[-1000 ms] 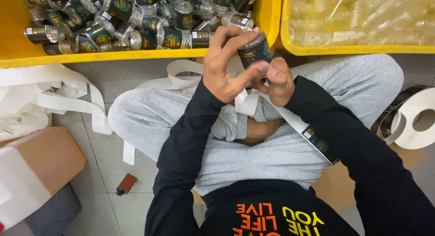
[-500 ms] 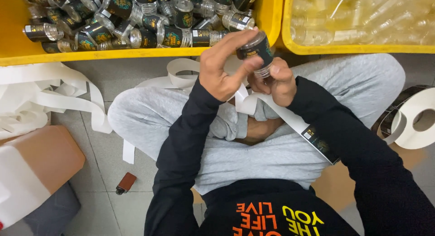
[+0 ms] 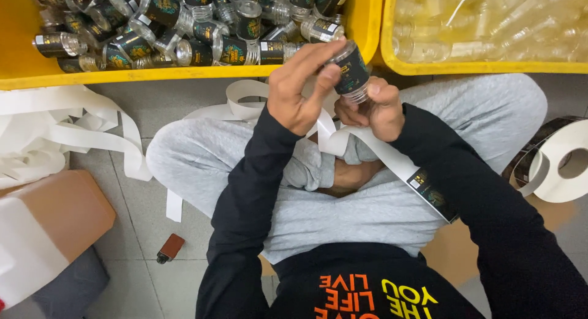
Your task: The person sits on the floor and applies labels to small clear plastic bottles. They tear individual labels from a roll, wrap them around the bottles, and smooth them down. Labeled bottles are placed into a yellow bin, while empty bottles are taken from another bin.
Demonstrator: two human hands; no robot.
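Person sits cross-legged on the tile floor, both hands up at 12 o'clock over the lap. Left hand (image 3: 300, 89) grasps a small bottle (image 3: 351, 74) from the left, fingers spread along its dark label, thumb side toward the body. Right hand (image 3: 378, 108) clenched around the bottle's lower end, at 5 o'clock from it, thumb pressed against the clear neck. Bottle is tilted, top toward 11 o'clock, held just below the gap between 2 yellow bins. Left bin (image 3: 184, 71) at 11 o'clock is packed with labelled bottles (image 3: 202, 31) lying every which way. Right bin (image 3: 465, 67) at 1 o'clock holds clear unlabelled bottles (image 3: 490, 25). White backing strip (image 3: 367, 144) runs from under the hands toward 4 o'clock, across the right thigh, carrying 1 dark label (image 3: 433, 195) near the right sleeve. Strip leads on to a label roll (image 3: 560, 166) at 3 o'clock, on the floor. Spent strip (image 3: 73, 126) piles up loose at 9 o'clock, with another loop (image 3: 245, 98) just left of the left wrist. Brown box (image 3: 55, 218) at 8 o'clock, corner touching nothing I can see. Small brown lighter-shaped item (image 3: 170, 248) on the floor at 7 o'clock, beside the left knee; can't tell what it is.
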